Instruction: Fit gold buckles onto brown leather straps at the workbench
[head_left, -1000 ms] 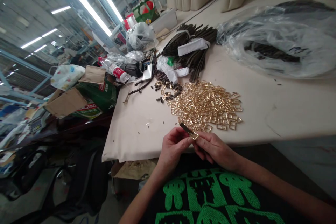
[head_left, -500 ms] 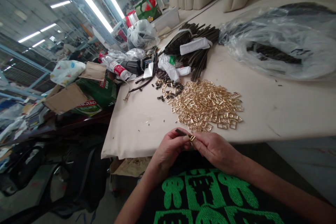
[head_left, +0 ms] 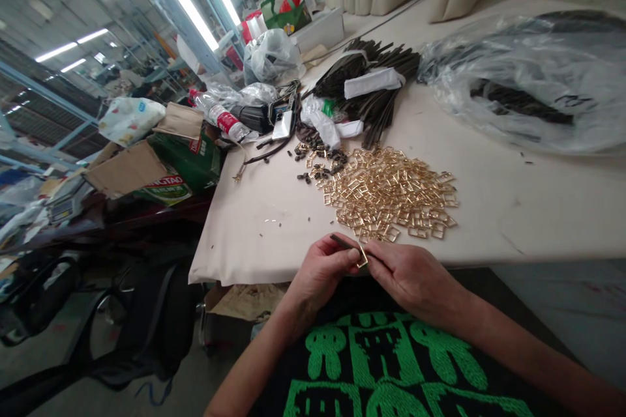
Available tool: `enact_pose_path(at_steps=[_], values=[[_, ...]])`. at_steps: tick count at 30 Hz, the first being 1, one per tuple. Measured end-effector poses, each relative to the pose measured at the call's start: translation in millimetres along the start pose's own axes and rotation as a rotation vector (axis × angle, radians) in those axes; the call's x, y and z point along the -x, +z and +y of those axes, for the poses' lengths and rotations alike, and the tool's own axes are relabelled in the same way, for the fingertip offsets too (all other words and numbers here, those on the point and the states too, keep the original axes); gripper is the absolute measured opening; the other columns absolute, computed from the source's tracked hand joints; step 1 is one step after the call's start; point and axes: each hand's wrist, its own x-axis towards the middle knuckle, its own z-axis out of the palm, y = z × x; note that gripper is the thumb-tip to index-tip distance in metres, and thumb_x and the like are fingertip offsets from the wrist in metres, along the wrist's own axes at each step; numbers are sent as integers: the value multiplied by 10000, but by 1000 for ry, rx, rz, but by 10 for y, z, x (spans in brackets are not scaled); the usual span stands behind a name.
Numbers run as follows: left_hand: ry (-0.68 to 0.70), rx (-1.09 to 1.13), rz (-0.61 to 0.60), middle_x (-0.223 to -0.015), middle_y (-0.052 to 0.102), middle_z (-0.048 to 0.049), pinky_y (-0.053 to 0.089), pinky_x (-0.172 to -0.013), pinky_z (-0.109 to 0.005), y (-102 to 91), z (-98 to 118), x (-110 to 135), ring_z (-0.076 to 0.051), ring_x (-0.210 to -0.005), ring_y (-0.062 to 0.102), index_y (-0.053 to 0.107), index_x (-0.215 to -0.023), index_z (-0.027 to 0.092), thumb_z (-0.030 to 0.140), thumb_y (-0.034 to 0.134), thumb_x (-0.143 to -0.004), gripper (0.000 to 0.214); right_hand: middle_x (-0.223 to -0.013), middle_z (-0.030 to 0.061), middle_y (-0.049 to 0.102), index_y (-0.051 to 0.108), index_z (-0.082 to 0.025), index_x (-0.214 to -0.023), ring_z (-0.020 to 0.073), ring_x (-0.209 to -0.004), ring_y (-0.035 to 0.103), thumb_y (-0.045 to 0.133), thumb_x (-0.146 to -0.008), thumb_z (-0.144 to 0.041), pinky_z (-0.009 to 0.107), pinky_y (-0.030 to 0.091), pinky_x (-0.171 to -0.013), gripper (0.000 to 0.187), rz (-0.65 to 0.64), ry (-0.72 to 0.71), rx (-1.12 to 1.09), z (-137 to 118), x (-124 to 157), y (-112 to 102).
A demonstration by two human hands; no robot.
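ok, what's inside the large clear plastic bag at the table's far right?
Dark strips show through the large clear plastic bag; glare and folds hide the rest.

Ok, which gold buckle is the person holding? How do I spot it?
On the cream table lies a pile of gold buckles. Near the table's front edge, the left hand and right hand pinch one gold buckle; only it is off the pile, with a dark strap.

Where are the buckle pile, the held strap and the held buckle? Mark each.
buckle pile point(head_left: 391, 199), head view, heap's middle.
dark strap point(head_left: 340, 240), head view, free end.
held buckle point(head_left: 362, 258), head view, gold frame.
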Motion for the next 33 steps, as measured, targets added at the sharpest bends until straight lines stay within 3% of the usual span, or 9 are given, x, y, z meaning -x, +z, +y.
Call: enact_pose_path(at_steps=[5,11,16,21,25,29,33], values=[[49,28,89,-718,656,6,445,-534,-153,-41,-27,-10,-63,-601,571,698,-749,133,269,911,-560,316,-704,26,635,591,-208,-839,175,-620,578,387,-960,-254,279,399,-587,241,0,59,-90,21,69,-25],[78,-30,66,-678,657,-1,427,-538,-183,-58,-107,-37,-74,-565,552,693,-750,129,299,899,-569,323,-686,22,624,567,-214,-798,168,-609,572,381,-955,-239,276,401,-581,244,-14,27,-151,12,89,36],[165,-111,72,-612,596,25,391,-555,-198,-60,-130,-31,-62,-526,483,668,-727,131,288,830,-679,231,-658,17,599,543,-207,-761,165,-591,557,370,-954,-240,284,395,-571,261,-16,29,-162,23,83,80],[251,-263,97,-658,585,20,413,-665,-228,0,-112,6,-91,-635,498,662,-757,140,288,746,-785,173,-756,17,654,595,-204,-890,161,-686,607,417,-960,-251,272,443,-637,197,102,19,-318,21,43,99],[349,-392,116,-673,579,9,418,-670,-247,18,-126,10,-110,-653,499,675,-801,145,348,683,-845,208,-690,-11,637,613,-207,-831,140,-618,583,459,-949,-252,248,432,-592,200,145,43,-384,33,-14,126],[411,-531,126,-759,634,-24,456,-703,-263,-9,-162,28,-134,-704,554,720,-948,150,395,600,-902,276,-661,-29,625,633,-206,-773,121,-584,558,500,-929,-236,230,418,-577,207,187,45,-377,53,-56,167],[341,-662,14,-898,691,-54,491,-795,-298,-23,-131,99,-163,-794,608,667,-1203,170,391,495,-959,372,-612,-38,596,600,-201,-688,111,-556,539,529,-903,-235,219,404,-553,229,222,73,-370,73,-59,177]])
